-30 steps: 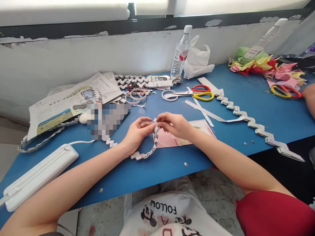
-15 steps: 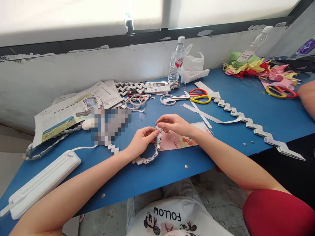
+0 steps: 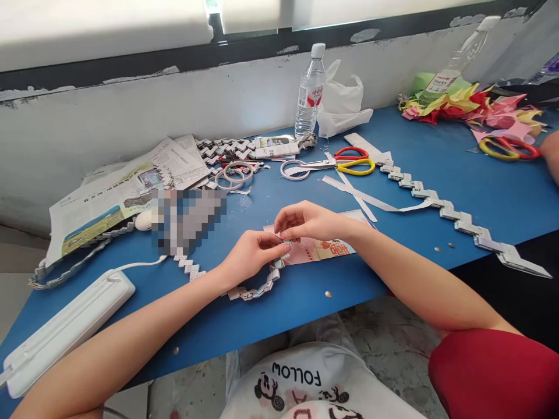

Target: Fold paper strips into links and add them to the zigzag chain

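A zigzag chain of folded newspaper (image 3: 261, 290) curves across the blue table (image 3: 209, 326), one end raised between my hands. My left hand (image 3: 253, 253) pinches that end between thumb and fingers. At the same end, the fingertips of my right hand (image 3: 301, 222) press together on the chain; the exact fold is hidden by the fingers. Under and behind my right hand lies a pink printed sheet (image 3: 314, 247). Beyond it are white paper strips (image 3: 371, 201) and scissors with red and yellow handles (image 3: 340, 163).
A second folded-paper chain (image 3: 441, 206) stretches along the right. Newspapers (image 3: 100, 203), tape rolls (image 3: 234, 174) and a white power strip (image 3: 72, 337) are at left. A water bottle (image 3: 311, 93) and plastic bag (image 3: 345, 105) stand by the wall. Another person's arm (image 3: 551, 151) shows beside other scissors (image 3: 509, 148).
Both hands have come slightly lower with the chain's end, and its loop has opened flatter on the table. The view has shifted a little.
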{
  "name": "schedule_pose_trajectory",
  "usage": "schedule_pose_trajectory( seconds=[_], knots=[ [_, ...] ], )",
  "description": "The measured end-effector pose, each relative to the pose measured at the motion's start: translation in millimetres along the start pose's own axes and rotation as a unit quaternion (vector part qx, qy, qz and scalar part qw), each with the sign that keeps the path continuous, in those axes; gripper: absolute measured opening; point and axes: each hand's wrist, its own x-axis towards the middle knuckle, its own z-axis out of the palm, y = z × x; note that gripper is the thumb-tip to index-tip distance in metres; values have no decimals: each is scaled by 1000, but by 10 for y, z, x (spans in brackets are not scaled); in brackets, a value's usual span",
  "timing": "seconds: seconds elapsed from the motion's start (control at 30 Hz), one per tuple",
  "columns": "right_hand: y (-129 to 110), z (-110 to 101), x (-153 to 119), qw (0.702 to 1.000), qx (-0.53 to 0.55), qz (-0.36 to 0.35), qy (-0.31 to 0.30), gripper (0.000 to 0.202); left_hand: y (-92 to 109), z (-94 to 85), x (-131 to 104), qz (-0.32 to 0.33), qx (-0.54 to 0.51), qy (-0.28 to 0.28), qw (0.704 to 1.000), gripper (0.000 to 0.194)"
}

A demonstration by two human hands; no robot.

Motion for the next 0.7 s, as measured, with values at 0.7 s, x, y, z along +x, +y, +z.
schedule_pose_trajectory(
  seconds=[0.7],
  knots=[
    [-27,-63,-78,943,-284,-167,39,14,36,55,-7,3,-42,48,998,21]
  ],
)
